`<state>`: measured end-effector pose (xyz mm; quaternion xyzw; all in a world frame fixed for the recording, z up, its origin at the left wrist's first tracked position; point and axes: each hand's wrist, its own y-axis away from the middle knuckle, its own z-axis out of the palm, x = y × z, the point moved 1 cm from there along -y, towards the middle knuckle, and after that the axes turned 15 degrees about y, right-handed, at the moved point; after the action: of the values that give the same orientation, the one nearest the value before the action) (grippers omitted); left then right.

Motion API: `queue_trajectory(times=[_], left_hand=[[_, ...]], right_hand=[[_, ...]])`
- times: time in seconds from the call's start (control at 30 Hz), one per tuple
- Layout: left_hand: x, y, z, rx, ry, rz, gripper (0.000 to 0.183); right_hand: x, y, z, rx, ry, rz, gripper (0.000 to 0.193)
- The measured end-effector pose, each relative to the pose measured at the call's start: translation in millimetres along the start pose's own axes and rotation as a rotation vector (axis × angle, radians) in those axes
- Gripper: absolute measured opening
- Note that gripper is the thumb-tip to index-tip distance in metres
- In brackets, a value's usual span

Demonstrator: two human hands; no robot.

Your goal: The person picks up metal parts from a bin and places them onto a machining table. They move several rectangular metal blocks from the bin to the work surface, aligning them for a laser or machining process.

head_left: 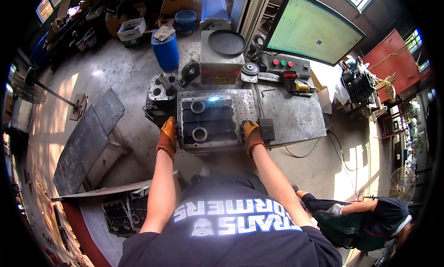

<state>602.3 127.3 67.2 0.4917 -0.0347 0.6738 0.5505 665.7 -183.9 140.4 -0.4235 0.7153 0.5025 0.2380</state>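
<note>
A rectangular metal casting (235,141) with a dark recessed face lies on a perforated metal plate (249,100). Two pale metal rings (199,134) sit on that dark face. Near the casting's far edge glows a small blue-white bright spot (213,99). My left hand (167,136), in an orange-brown work glove, is closed at the casting's near left side, its fingertips partly hidden. Gloved the same way, my right hand (252,135) curls its fingers at the near right corner. Just right of it stands a dark rectangular block (267,129).
Left of the plate is a holed metal part (163,87). Behind stands a metal box (222,66) with a round black lid. A monitor (314,26), button panel (286,65) and yellow-black power tool (296,84) are at right. Another person (365,220) is at lower right.
</note>
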Motion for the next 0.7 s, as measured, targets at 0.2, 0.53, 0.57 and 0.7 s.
queue_trajectory(times=[0.2,0.53,0.57,0.7], left_hand=[[2,6,4,0.020,0.047,0.009,0.052],[1,5,3,-0.030,0.013,0.065,0.045],[1,6,5,-0.049,0.011,0.085,0.045],[5,11,6,-0.033,-0.008,0.067,0.042]], right_hand=[[-12,13,3,0.048,-0.021,-0.003,0.031],[0,4,1,0.023,0.365,-0.136,0.035],[6,-2,1,0.019,0.362,-0.134,0.035],[-12,13,-1,-0.009,0.258,-0.103,0.034]])
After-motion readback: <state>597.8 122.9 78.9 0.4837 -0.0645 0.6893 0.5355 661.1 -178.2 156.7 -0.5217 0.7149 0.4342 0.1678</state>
